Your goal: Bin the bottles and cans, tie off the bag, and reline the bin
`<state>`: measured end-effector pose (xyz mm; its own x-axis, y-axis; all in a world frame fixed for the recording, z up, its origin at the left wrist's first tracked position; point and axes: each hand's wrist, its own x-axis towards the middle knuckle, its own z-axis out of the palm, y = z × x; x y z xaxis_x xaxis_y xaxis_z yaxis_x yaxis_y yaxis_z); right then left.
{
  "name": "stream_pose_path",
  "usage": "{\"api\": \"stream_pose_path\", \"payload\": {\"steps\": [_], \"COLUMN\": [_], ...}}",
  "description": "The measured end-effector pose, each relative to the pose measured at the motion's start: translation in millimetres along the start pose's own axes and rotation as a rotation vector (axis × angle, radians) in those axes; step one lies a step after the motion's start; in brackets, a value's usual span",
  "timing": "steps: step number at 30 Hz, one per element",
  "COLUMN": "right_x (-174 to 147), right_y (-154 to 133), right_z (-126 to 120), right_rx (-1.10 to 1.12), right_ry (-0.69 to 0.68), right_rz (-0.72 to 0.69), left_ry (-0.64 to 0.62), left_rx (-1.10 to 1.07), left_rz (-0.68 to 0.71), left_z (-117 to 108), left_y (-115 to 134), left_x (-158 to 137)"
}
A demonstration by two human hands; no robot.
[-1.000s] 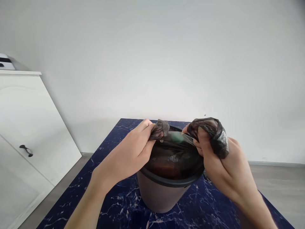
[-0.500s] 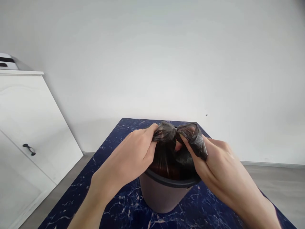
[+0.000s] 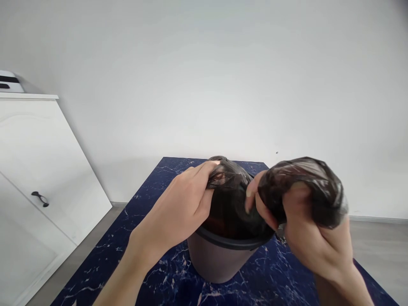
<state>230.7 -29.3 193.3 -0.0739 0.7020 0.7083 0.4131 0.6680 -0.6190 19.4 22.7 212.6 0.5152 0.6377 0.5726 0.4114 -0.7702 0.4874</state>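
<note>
Here the thin, soft, slippery bag (image 3: pixel 231 204) sits in the bin (image 3: pixel 216 259) on the blue worktop (image 3: pixel 159 272), its gathered ends, the best holds, gripped by left hand (image 3: pixel 181 208) and right hand (image 3: pixel 306 225).

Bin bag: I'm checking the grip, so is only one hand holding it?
No, the left hand and the right hand each grip a bunch of the bag above the bin.
</note>
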Motion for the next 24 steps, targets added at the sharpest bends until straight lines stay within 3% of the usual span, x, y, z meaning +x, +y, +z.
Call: {"api": "stream_pose_path", "payload": {"steps": [4,9,15,21,24], "right_x": [3.6,6.1,9.8,11.6,10.7], "right_y": [-0.2,19.8,12.3,0.7,4.5], "right_z": [4.7,4.9,3.8,8.0,9.7], "right_rx": [0.077,0.169,0.031,0.016,0.124], "right_ry": [0.1,0.131,0.118,0.092,0.071], "right_rz": [0.078,0.136,0.215,0.127,0.178], "left_ry": [-0.039,0.02,0.033,0.287,0.278], "left_rx": [-0.097,-0.188,-0.369,-0.496,-0.679], "left_rz": [0.001,-0.022,-0.088,-0.062,-0.042], "left_z": [-0.7,0.9,2.4,6.2,8.7], "left_y": [2.2,3.1,7.9,18.5,21.6], "left_x": [0.5,1.0,1.3,0.9,1.9]}}
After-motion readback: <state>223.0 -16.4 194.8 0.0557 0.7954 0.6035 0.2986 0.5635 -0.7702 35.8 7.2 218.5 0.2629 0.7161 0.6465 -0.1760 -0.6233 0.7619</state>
